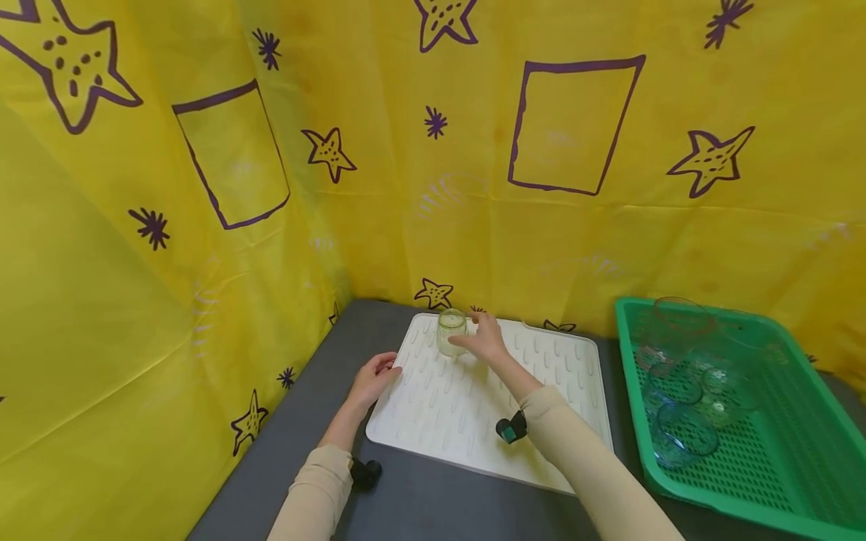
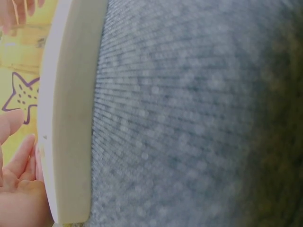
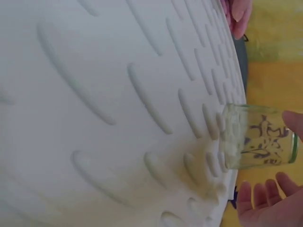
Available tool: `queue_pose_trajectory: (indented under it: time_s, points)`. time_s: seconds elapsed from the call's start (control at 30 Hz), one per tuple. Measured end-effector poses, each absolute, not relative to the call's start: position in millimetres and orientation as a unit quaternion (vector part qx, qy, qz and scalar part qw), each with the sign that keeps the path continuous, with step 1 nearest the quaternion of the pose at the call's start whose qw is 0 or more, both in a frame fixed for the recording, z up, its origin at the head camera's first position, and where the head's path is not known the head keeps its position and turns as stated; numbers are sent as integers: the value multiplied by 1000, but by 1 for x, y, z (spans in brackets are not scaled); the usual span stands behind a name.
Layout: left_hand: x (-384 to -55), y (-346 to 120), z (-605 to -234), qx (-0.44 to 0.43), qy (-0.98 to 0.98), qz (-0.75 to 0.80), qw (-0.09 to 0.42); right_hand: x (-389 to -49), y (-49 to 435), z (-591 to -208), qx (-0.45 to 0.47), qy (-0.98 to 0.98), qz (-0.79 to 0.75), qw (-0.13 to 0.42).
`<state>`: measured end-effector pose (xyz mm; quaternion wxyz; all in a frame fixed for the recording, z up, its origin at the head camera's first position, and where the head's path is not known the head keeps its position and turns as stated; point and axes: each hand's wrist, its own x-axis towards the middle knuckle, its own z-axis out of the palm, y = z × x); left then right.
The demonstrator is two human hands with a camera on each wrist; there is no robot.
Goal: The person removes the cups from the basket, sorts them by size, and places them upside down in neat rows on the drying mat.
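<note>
A pale green-tinted drinking glass [image 1: 449,324] stands upright at the far left of a white ribbed drying mat [image 1: 440,413]. My right hand [image 1: 490,344] is at the glass, thumb in front of its side and fingers spread beyond it. In the right wrist view, the thumb overlaps the rim of the glass [image 3: 260,139], while a gap shows between the glass and the other fingers. At the mat's left edge is my left hand [image 1: 370,382], its fingers loosely bent against the rim. The left wrist view shows that hand [image 2: 23,194] beside the mat's thick edge [image 2: 73,118].
To the right of the mat, a green plastic basket [image 1: 801,481] contains several clear and tinted glasses, including a blue one [image 1: 686,432]. The dark grey table [image 1: 433,503] meets a yellow curtain [image 1: 406,240] with purple drawings at the back and left.
</note>
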<state>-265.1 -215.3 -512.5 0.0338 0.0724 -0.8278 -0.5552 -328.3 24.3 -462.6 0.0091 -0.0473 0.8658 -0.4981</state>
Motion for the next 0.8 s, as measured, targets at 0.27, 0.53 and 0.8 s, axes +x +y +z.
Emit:
queue_pose_trajectory:
  time_s: [0.27,0.53,0.8]
  points:
    - [-266,-215,-512,75,-826,-558,23,-299,43,-451,2,827,-561,34]
    - [-266,-215,-512,77,-827,-557,14,-265,73,-434,44,790,-608,64]
    - [-266,-218,-512,70,-828,-557,3,-223,116,-413,26,805,-586,88]
